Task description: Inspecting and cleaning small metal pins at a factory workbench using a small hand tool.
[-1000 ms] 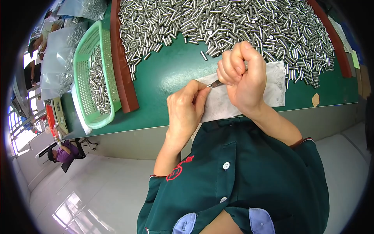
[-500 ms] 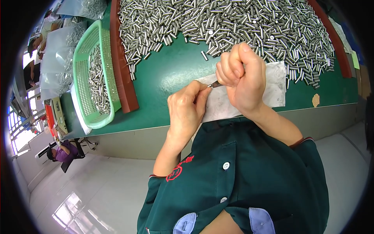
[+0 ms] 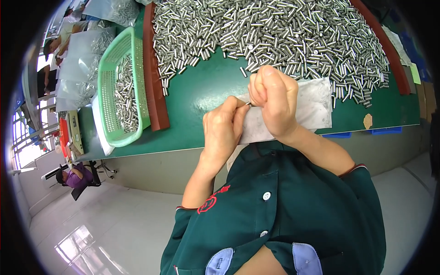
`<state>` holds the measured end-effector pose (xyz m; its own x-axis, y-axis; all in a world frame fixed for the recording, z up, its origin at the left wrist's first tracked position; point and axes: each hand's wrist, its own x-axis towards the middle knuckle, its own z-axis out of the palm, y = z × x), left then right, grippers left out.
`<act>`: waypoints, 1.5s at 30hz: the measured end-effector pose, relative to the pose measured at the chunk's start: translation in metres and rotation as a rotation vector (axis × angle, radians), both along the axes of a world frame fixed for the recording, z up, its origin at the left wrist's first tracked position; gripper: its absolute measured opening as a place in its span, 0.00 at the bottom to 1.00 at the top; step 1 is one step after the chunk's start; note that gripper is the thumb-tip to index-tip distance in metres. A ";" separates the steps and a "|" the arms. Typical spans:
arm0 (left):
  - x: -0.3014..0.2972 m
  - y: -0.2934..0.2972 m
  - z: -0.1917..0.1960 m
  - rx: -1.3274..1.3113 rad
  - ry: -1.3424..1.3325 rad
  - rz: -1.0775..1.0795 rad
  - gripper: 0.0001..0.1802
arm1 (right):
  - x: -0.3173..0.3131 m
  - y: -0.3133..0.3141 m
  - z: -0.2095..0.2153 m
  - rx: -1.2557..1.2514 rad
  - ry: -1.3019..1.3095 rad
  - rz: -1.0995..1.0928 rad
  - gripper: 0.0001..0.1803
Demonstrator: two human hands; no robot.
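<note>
A small metal pin (image 3: 249, 104) is sitting between the two hands, above the white cloth (image 3: 316, 107) near the desk's front edge; only a short tip is showing, the rest being hidden by the fingers. The right hand (image 3: 272, 98) is curling into a loose fist, its fingers pressing together and pinching one end of the pin. The left hand (image 3: 222, 130) is reaching up from below, its fingers bunching together at the other end, though whether they are actually gripping it is hard to make out. The one cloth is lying flat, partly covered by both hands. Behind it a heap of pins (image 3: 284, 36) is spreading across the green desk (image 3: 201, 98), too many to count and cut off at the top edge. One red strip (image 3: 153, 78) is bordering the heap on the left, another (image 3: 382, 46) on the right. Beyond the left strip one green basket (image 3: 110, 59) is holding more pins. Several clear bags (image 3: 80, 59) are lying further left, their contents blurred.
</note>
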<state>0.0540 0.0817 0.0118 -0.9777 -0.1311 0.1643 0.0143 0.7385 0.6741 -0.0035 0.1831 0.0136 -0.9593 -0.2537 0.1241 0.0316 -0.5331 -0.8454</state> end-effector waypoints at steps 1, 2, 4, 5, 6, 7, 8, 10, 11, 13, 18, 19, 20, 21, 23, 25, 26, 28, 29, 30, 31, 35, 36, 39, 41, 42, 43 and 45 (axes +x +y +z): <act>0.001 0.000 0.001 0.027 -0.036 0.019 0.05 | 0.000 0.001 -0.001 -0.038 -0.010 0.005 0.19; 0.003 -0.002 0.003 0.162 -0.110 0.055 0.05 | 0.000 0.001 -0.003 -0.075 -0.021 0.011 0.20; 0.001 -0.010 0.004 0.849 -0.192 0.095 0.04 | -0.001 0.000 -0.001 -0.071 -0.033 0.005 0.20; -0.001 -0.019 0.004 1.272 -0.285 0.016 0.05 | -0.002 0.001 -0.001 -0.077 -0.038 0.016 0.20; -0.005 -0.023 0.006 1.518 -0.309 -0.029 0.05 | -0.002 0.001 0.000 -0.080 -0.047 0.015 0.20; -0.007 -0.029 0.003 1.665 -0.333 -0.048 0.05 | -0.002 0.001 0.001 -0.083 -0.048 0.025 0.20; -0.009 -0.033 0.001 1.811 -0.356 -0.068 0.05 | -0.002 0.002 0.001 -0.086 -0.050 0.033 0.20; -0.012 -0.035 0.002 1.846 -0.371 -0.048 0.07 | -0.003 0.003 -0.001 -0.155 -0.065 0.070 0.19; -0.013 -0.035 0.002 1.816 -0.373 -0.027 0.08 | -0.004 0.003 -0.001 -0.163 -0.076 0.070 0.19; -0.014 -0.037 0.001 1.786 -0.375 -0.007 0.10 | -0.004 0.002 -0.002 -0.171 -0.086 0.069 0.19; -0.014 -0.041 -0.003 1.845 -0.376 0.018 0.10 | -0.005 0.002 -0.002 -0.173 -0.086 0.070 0.20; -0.015 -0.041 -0.003 1.846 -0.379 0.014 0.10 | -0.006 0.002 -0.002 -0.171 -0.085 0.066 0.20; -0.016 -0.040 -0.003 1.829 -0.367 0.028 0.09 | -0.006 0.002 0.000 -0.128 -0.078 0.044 0.20; -0.018 -0.040 -0.004 1.811 -0.354 0.041 0.09 | -0.005 0.001 0.001 -0.085 -0.070 0.021 0.20; -0.022 -0.040 -0.003 1.873 -0.317 -0.108 0.08 | -0.004 0.002 0.001 -0.094 -0.086 0.030 0.20; -0.030 -0.039 0.001 1.290 -0.310 -0.021 0.08 | -0.005 0.001 0.001 -0.101 -0.090 0.025 0.20; -0.035 -0.037 0.004 0.874 -0.292 0.046 0.08 | -0.005 0.001 0.002 -0.107 -0.104 0.023 0.20; -0.048 -0.029 0.000 0.279 -0.016 -0.056 0.05 | -0.005 0.002 0.003 -0.114 -0.117 0.019 0.20; -0.051 -0.026 0.004 0.131 -0.055 -0.079 0.05 | -0.005 0.002 0.003 -0.118 -0.133 0.019 0.20; -0.054 -0.024 0.003 0.096 -0.018 -0.133 0.05 | -0.006 0.003 0.003 -0.123 -0.149 0.019 0.20; -0.056 -0.025 0.000 0.095 -0.017 -0.137 0.05 | -0.006 0.003 0.003 -0.124 -0.147 0.015 0.20; -0.060 -0.029 -0.010 -0.094 0.091 -0.186 0.05 | -0.007 0.002 0.002 -0.113 -0.145 0.013 0.20; -0.059 -0.030 -0.011 -0.096 0.085 -0.169 0.04 | -0.007 0.002 0.002 -0.114 -0.153 0.012 0.20; -0.056 -0.030 -0.002 0.289 -0.024 -0.071 0.03 | -0.009 0.003 0.002 -0.106 -0.161 0.011 0.20; -0.051 -0.037 -0.001 0.907 -0.144 -0.002 0.04 | -0.008 0.004 0.002 -0.104 -0.163 0.017 0.20; -0.051 -0.045 -0.006 1.251 -0.175 -0.142 0.05 | -0.008 0.006 0.000 -0.147 -0.174 0.045 0.20; -0.051 -0.046 -0.004 1.339 -0.225 -0.149 0.07 | -0.009 0.006 -0.001 -0.188 -0.185 0.073 0.20; -0.051 -0.050 -0.005 1.491 -0.296 -0.197 0.09 | -0.009 0.005 0.001 -0.178 -0.197 0.060 0.20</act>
<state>0.0029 0.0319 0.0066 -0.9718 0.1363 -0.1925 -0.2358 -0.5890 0.7730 -0.0120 0.1883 0.0141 -0.9531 -0.3022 -0.0157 0.2226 -0.6650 -0.7129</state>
